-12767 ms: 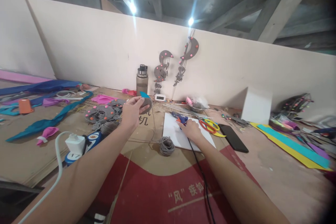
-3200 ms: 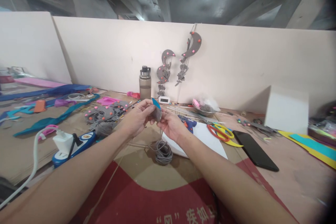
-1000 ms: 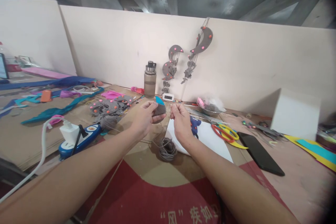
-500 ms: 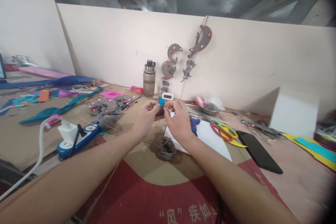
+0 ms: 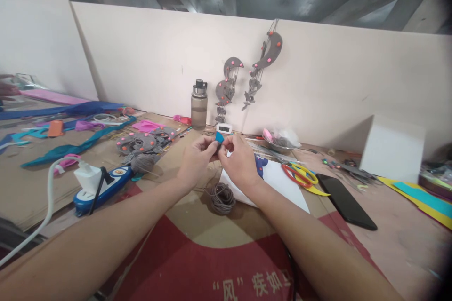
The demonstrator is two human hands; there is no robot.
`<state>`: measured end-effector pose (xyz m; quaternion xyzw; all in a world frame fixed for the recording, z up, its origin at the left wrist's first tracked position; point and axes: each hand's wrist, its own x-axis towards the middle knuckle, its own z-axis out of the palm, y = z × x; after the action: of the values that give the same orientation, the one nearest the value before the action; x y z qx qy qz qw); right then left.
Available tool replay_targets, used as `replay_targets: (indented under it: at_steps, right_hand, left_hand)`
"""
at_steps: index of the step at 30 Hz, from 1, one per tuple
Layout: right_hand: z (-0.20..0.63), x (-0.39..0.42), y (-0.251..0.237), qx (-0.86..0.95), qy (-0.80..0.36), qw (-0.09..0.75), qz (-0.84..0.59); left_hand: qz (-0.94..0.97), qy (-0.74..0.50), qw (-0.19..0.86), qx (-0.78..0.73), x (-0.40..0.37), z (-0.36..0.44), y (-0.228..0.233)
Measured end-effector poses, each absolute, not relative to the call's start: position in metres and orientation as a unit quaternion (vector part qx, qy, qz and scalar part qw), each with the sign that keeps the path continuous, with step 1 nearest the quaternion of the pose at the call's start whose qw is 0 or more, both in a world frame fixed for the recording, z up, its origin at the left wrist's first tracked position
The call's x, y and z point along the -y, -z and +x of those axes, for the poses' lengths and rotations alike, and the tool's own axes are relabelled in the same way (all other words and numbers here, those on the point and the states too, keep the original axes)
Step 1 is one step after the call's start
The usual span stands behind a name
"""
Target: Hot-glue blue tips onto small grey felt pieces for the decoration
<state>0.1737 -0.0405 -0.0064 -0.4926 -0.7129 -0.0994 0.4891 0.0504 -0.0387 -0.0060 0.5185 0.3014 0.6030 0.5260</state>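
Left hand (image 5: 195,159): pinched the small felt piece (image 5: 219,138) from the left.
Right hand (image 5: 238,160): fingertips closed on the same piece.
Location: held up between both hands, above the cord coil (image 5: 221,197) and white sheet (image 5: 282,187).
Handling: probably light, soft, floppy; grip best at the edges.
Nearby: scissors (image 5: 298,175), phone (image 5: 345,201).

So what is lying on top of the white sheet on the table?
On the white sheet lies a blue glue gun, mostly covered by the right hand. Red and yellow scissors overlap its far edge. Whatever sits under the hand cannot be seen.
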Motion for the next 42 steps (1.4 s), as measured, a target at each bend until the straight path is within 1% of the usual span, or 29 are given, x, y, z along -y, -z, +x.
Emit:
replay_targets:
  at_steps: [6, 14, 18, 25, 28, 31, 35, 42]
  right_hand:
    - [0.1728, 0.0401, 0.0081, 0.702, 0.046, 0.512, -0.494]
    - [0.1727, 0.0402, 0.0104, 0.707, 0.038, 0.508, -0.490]
    - [0.1731, 0.0412, 0.0096, 0.728, 0.079, 0.488, -0.474]
    - [0.1776, 0.0429, 0.0063, 0.759, 0.234, 0.383, -0.472]
    - [0.1785, 0.0432, 0.0053, 0.756, 0.259, 0.364, -0.478]
    - [0.1776, 0.0435, 0.0041, 0.751, 0.234, 0.370, -0.495]
    - [0.1749, 0.0442, 0.0024, 0.739, 0.174, 0.406, -0.510]
    - [0.1725, 0.0465, 0.0031, 0.733, 0.130, 0.442, -0.500]
  left_hand:
    - [0.521, -0.605, 0.531, -0.286, 0.0388, 0.0498, 0.0063]
    - [0.516, -0.610, 0.530, -0.285, 0.0383, 0.0488, 0.0058]
    - [0.508, -0.619, 0.521, -0.296, 0.0377, 0.0485, 0.0060]
    - [0.500, -0.622, 0.516, -0.311, 0.0378, 0.0503, 0.0072]
    - [0.516, -0.615, 0.499, -0.327, 0.0381, 0.0511, 0.0073]
    - [0.526, -0.612, 0.487, -0.335, 0.0386, 0.0512, 0.0076]
    - [0.527, -0.610, 0.496, -0.323, 0.0397, 0.0504, 0.0070]
    - [0.534, -0.603, 0.506, -0.308, 0.0392, 0.0498, 0.0072]
